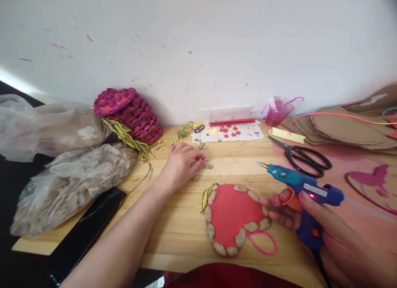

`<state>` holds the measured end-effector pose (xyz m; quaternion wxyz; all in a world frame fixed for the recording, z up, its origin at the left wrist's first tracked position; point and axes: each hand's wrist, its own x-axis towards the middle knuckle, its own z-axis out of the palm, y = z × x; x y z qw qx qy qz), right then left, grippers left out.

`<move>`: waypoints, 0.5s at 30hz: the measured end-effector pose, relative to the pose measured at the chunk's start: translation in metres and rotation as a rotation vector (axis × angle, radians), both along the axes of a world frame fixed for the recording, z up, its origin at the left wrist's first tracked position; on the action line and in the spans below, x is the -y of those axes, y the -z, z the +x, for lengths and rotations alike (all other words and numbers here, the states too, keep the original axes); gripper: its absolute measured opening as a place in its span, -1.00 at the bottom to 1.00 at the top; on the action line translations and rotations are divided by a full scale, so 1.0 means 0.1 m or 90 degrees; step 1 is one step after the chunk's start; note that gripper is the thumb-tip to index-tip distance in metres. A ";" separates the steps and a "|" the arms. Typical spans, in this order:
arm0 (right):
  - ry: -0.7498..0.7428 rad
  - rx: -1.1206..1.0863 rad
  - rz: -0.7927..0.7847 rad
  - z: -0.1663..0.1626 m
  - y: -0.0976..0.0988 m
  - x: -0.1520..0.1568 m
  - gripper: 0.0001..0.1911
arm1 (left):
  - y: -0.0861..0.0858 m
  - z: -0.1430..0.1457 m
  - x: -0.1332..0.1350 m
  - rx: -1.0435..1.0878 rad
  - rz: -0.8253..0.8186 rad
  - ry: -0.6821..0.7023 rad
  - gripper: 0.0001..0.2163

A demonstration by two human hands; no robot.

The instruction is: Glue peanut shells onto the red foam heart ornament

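My right hand (310, 213) is wrapped round a blue hot glue gun (305, 188), with fingers at its orange trigger and a small red light lit. Its metal nozzle points left, over the table. Just below lies a red heart (235, 213) edged with peanuts in their shells, with a pink loop and yellow-green strings attached; fingertips of my right hand are at its right edge. Beyond the heart, my left hand (184, 164) rests low over a few loose peanuts (207, 166), its fingers curled together. Whatever is between those fingertips is hidden.
Bags of peanuts (77, 193) and a black phone (88, 232) lie left, beside stacked purple peanut-covered pieces (130, 114). Paper with star cutouts (228, 133) and a pink-stained cup (277, 111) stand at the wall. Black scissors (302, 155) and cardboard shapes (341, 126) are right.
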<state>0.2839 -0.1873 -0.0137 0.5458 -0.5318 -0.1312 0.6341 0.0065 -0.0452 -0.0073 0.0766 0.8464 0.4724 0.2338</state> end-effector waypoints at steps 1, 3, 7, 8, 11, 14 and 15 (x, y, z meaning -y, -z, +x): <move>-0.010 0.004 0.011 0.00 0.00 0.00 -0.75 | 0.02 0.05 0.01 0.002 0.012 0.011 -0.93; -0.020 0.011 0.033 -0.01 0.00 -0.01 -0.75 | 0.06 0.13 0.05 0.007 0.036 0.041 -0.91; -0.017 0.038 0.066 -0.02 0.00 -0.02 -0.77 | 0.13 0.24 0.10 -0.015 0.049 0.091 -0.89; -0.020 0.044 0.069 -0.02 0.00 -0.02 -0.77 | 0.13 0.25 0.11 -0.021 0.049 0.094 -0.88; -0.029 0.034 0.075 -0.02 -0.01 -0.02 -0.76 | 0.12 0.23 0.11 -0.016 0.064 0.065 -0.83; -0.040 0.013 0.080 -0.02 -0.02 -0.01 -0.76 | 0.10 0.20 0.11 -0.003 0.070 0.044 -0.77; -0.040 0.010 0.080 -0.02 -0.02 -0.01 -0.76 | 0.09 0.19 0.11 -0.003 0.066 0.046 -0.78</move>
